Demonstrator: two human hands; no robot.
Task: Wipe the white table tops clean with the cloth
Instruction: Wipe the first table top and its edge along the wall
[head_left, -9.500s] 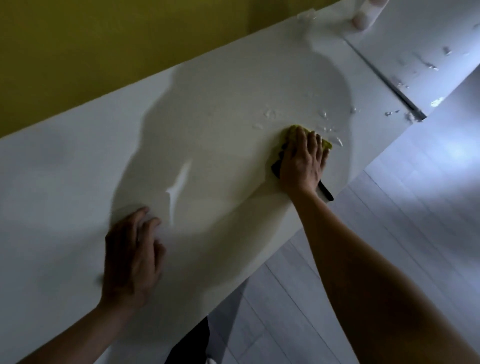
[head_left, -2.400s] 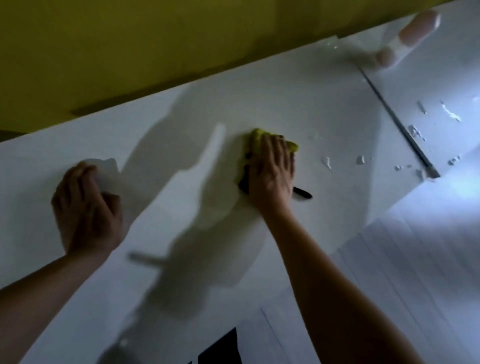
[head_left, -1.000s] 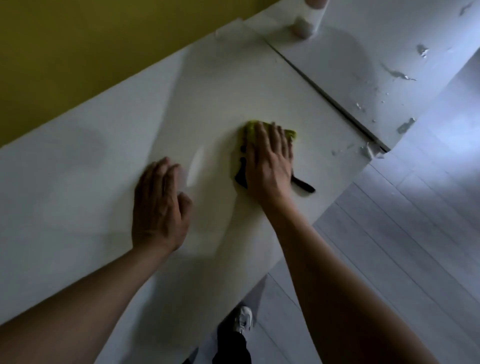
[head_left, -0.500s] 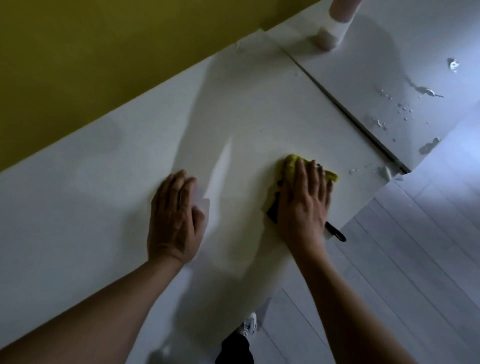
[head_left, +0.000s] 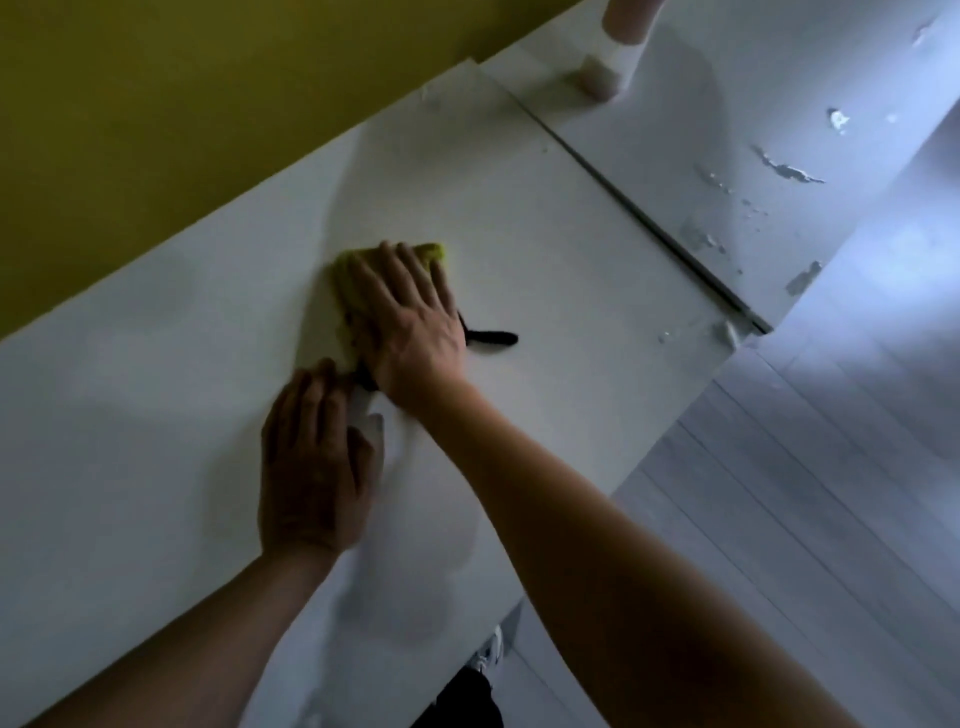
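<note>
Sweeping the cloth back leftward, away from the seam, after a pass near the worktop's right end half a second ago.

The right hand presses flat on the one yellow-green cloth, fingers straight; the left hand rests flat beside it. Two hands, two worktops: the near one looks almost done, the second worktop carries wet patches, unwiped.
</note>
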